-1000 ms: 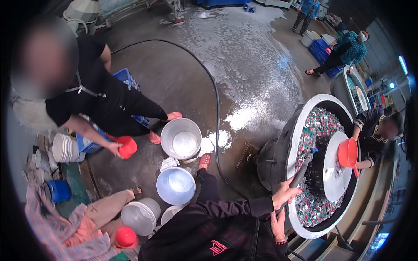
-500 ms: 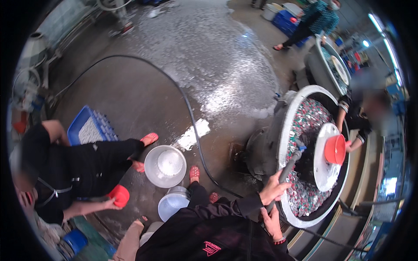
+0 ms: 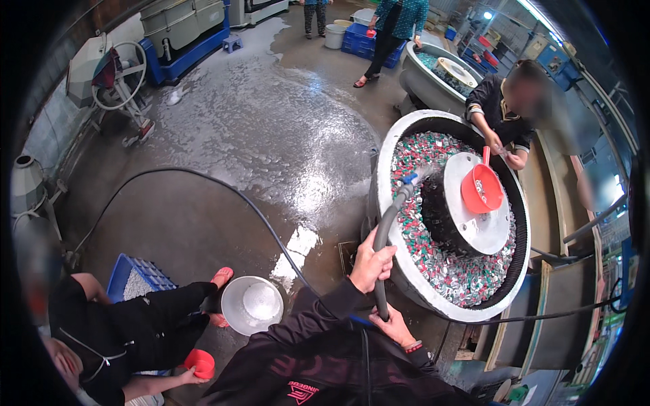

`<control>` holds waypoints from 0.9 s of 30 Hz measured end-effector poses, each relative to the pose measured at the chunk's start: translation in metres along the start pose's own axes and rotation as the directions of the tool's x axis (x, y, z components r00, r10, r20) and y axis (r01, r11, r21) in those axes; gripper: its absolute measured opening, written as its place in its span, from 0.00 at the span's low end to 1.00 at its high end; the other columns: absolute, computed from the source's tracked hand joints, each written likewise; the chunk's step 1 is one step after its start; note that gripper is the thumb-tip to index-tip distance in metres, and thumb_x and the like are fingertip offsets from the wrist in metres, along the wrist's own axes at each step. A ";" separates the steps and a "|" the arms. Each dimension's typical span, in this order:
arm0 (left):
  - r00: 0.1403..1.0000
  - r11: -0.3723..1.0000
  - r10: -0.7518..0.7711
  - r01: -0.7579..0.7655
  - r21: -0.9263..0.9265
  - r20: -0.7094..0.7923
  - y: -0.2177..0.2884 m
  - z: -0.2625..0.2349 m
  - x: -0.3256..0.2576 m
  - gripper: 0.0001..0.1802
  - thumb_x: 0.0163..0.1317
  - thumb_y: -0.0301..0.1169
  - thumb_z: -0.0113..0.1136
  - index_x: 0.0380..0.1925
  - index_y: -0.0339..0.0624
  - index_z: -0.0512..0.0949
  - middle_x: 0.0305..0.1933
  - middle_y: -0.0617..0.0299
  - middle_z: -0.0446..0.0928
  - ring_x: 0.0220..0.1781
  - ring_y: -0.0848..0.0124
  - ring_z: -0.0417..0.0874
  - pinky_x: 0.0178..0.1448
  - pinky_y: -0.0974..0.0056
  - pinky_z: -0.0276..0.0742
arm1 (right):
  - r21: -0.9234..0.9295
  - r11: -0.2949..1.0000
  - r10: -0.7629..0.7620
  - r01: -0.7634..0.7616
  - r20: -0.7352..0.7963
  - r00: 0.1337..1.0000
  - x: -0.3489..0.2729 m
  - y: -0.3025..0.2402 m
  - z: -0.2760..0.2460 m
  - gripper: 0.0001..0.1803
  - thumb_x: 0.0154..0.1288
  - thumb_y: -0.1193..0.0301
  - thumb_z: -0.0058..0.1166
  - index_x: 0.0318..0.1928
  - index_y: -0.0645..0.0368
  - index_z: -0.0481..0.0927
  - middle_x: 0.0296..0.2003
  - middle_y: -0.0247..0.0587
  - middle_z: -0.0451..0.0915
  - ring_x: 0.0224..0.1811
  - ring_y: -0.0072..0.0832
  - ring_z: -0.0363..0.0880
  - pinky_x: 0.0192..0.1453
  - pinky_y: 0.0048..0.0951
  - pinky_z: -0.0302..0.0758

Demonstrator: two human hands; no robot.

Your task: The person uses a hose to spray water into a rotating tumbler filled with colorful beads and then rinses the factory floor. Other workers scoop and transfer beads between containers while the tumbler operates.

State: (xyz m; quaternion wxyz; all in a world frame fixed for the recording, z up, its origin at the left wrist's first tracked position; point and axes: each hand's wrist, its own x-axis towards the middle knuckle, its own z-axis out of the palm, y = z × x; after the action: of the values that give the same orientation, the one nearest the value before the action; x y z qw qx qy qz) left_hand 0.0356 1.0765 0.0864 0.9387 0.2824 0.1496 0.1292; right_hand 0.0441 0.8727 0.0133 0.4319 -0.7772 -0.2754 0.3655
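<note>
A thick grey hose (image 3: 384, 238) with a blue valve (image 3: 409, 178) near its end is in both my hands. My left hand (image 3: 372, 262) wraps round it higher up; lower down, my right hand (image 3: 395, 327), with a red bracelet at the wrist, grips it too. The hose end reaches over the rim of a large round tub (image 3: 396, 250), and a pale spray comes out. Small red, green and silvery pieces (image 3: 450, 279) fill the ring-shaped trough. On the tub's white centre disc (image 3: 493, 237) rests a red scoop (image 3: 482, 189) with some pieces inside.
Across the tub, a co-worker (image 3: 504, 111) holds both hands near the scoop. At left, another person (image 3: 128, 318) holds a red cup (image 3: 200, 364) beside a white bucket (image 3: 252, 306) and blue crate (image 3: 122, 277). A dark hose (image 3: 250, 203) crosses the wet floor. A second tub (image 3: 413, 78) stands behind.
The view has shifted, bringing more of the far floor into sight. My hose end has moved toward the trough's far left side. The co-worker's hands have left the red scoop and come together.
</note>
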 end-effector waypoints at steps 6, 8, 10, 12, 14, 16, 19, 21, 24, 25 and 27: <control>0.999 0.999 -0.039 0.037 -0.033 -0.036 0.002 -0.011 -0.022 0.36 0.57 0.23 0.53 0.66 0.52 0.53 0.19 0.72 0.60 0.15 0.83 0.60 0.14 0.77 0.57 | -0.072 0.992 0.100 -0.101 -0.021 0.995 -0.002 0.055 0.009 0.13 0.56 0.69 0.60 0.24 0.64 0.72 0.16 0.26 0.65 0.22 0.14 0.59 0.25 0.24 0.60; 0.999 0.999 -0.039 0.039 -0.018 -0.017 0.010 -0.020 -0.022 0.36 0.56 0.22 0.52 0.66 0.51 0.53 0.18 0.72 0.60 0.15 0.84 0.60 0.14 0.77 0.56 | -0.037 0.997 0.072 -0.072 -0.012 0.997 0.008 0.060 0.016 0.15 0.56 0.69 0.59 0.19 0.65 0.72 0.14 0.24 0.66 0.19 0.12 0.59 0.21 0.25 0.59; 0.999 0.999 -0.038 0.037 -0.031 -0.032 0.022 -0.030 -0.019 0.35 0.56 0.22 0.52 0.65 0.50 0.55 0.18 0.72 0.59 0.14 0.84 0.59 0.14 0.77 0.55 | -0.047 0.995 0.090 -0.090 0.013 0.996 0.019 0.060 0.020 0.15 0.57 0.69 0.59 0.20 0.65 0.73 0.14 0.25 0.68 0.19 0.12 0.60 0.21 0.25 0.59; 0.998 0.998 -0.054 0.053 -0.033 -0.031 0.038 -0.045 -0.013 0.35 0.56 0.21 0.52 0.65 0.50 0.55 0.18 0.72 0.58 0.15 0.84 0.59 0.15 0.77 0.55 | -0.095 0.985 0.146 -0.143 0.022 0.989 0.034 0.055 0.023 0.15 0.56 0.68 0.60 0.20 0.67 0.75 0.15 0.26 0.69 0.19 0.11 0.61 0.21 0.24 0.60; 0.996 0.995 -0.085 0.084 -0.045 -0.022 0.060 -0.063 -0.003 0.35 0.56 0.21 0.52 0.65 0.51 0.55 0.18 0.73 0.57 0.15 0.84 0.59 0.15 0.77 0.54 | -0.082 0.984 0.167 -0.159 0.099 0.981 0.048 0.045 0.026 0.13 0.52 0.67 0.59 0.24 0.66 0.75 0.14 0.29 0.67 0.21 0.12 0.61 0.23 0.24 0.62; 0.996 0.995 -0.085 0.084 -0.045 -0.022 0.082 -0.083 0.007 0.35 0.56 0.21 0.51 0.65 0.52 0.55 0.18 0.73 0.57 0.15 0.84 0.59 0.15 0.77 0.55 | -0.170 0.968 0.206 -0.184 0.121 0.971 0.072 0.033 0.035 0.15 0.48 0.65 0.59 0.27 0.66 0.76 0.14 0.36 0.69 0.23 0.12 0.64 0.25 0.27 0.65; 0.991 0.990 -0.131 0.129 -0.058 -0.023 0.119 -0.120 0.027 0.34 0.56 0.20 0.51 0.64 0.52 0.56 0.18 0.72 0.57 0.15 0.83 0.58 0.15 0.77 0.54 | -0.192 0.969 0.182 -0.155 0.134 0.974 0.109 0.009 0.057 0.14 0.48 0.65 0.58 0.29 0.65 0.78 0.14 0.45 0.71 0.21 0.15 0.70 0.27 0.30 0.67; 0.983 0.982 -0.181 0.180 -0.057 -0.009 0.150 -0.150 0.042 0.34 0.56 0.21 0.51 0.64 0.52 0.56 0.18 0.72 0.57 0.15 0.83 0.58 0.15 0.77 0.53 | -0.313 0.939 0.199 -0.144 0.151 0.968 0.145 -0.011 0.081 0.13 0.48 0.64 0.57 0.31 0.61 0.80 0.19 0.52 0.74 0.22 0.37 0.78 0.29 0.34 0.69; 0.964 0.960 -0.258 0.248 -0.129 -0.060 0.199 -0.189 0.062 0.33 0.56 0.20 0.53 0.62 0.48 0.56 0.16 0.72 0.57 0.14 0.83 0.58 0.14 0.76 0.54 | -0.416 0.901 0.212 -0.122 0.176 0.961 0.186 -0.054 0.107 0.13 0.47 0.61 0.57 0.29 0.58 0.80 0.20 0.52 0.75 0.27 0.49 0.77 0.31 0.37 0.70; 0.954 0.949 -0.291 0.278 -0.147 -0.071 0.215 -0.201 0.067 0.33 0.56 0.20 0.53 0.62 0.48 0.55 0.16 0.72 0.56 0.13 0.83 0.58 0.14 0.76 0.54 | -0.427 0.892 0.248 -0.148 0.188 0.950 0.199 -0.069 0.115 0.14 0.47 0.60 0.57 0.29 0.57 0.80 0.21 0.52 0.75 0.28 0.50 0.76 0.31 0.38 0.70; 0.944 0.947 -0.300 0.277 -0.162 -0.138 0.244 -0.223 0.078 0.29 0.56 0.20 0.53 0.57 0.49 0.59 0.15 0.71 0.54 0.12 0.82 0.57 0.13 0.76 0.53 | -0.415 0.892 0.277 -0.181 0.182 0.943 0.221 -0.096 0.134 0.14 0.47 0.60 0.57 0.28 0.58 0.80 0.21 0.53 0.75 0.28 0.50 0.76 0.32 0.39 0.70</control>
State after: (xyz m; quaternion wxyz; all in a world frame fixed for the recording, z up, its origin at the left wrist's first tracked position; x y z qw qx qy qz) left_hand -0.0100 1.4087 0.0312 0.9498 0.1794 0.2554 0.0226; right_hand 0.0536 1.1456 -0.0238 0.1849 -0.8258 -0.2983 0.4414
